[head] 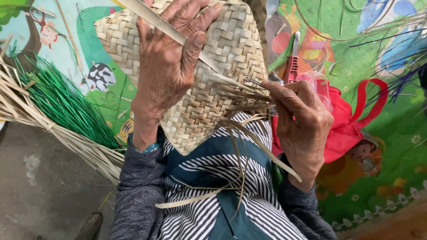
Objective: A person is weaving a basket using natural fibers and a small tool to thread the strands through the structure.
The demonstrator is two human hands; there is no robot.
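At the left edge of the colourful play mat (pixel 382 133) lay a bundle of pale dry leaf strips (pixel 26 111), and across it a sheaf of green-dyed strips (pixel 66 104). Just right of these, the left hand (pixel 167 66) was spread over the woven palm-leaf piece (pixel 231 49), which was held up over the lap, above the striped cloth (pixel 209 209). Its fingers were clamped around the weave, with the thumb pinning one long flat strip (pixel 155 22) against the plaited face. Loose strip ends (pixel 244 146) trailed from the lower right edge of the piece down over the lap.

Further right, the right hand (pixel 302 124) had its fingertips pinched on what looked like a thin metal needle or hook (pixel 253 81) at the edge of the weave, where the loose ends began. The work seemed to be at the finishing of an edge, threading ends back into the plait. The next move probably called for a steady grip from the left hand and a fine, well-aimed pull.

Behind the right hand lay a red cloth bag (pixel 351 129), and above it a red-handled tool (pixel 291 66) near the mat's far edge.
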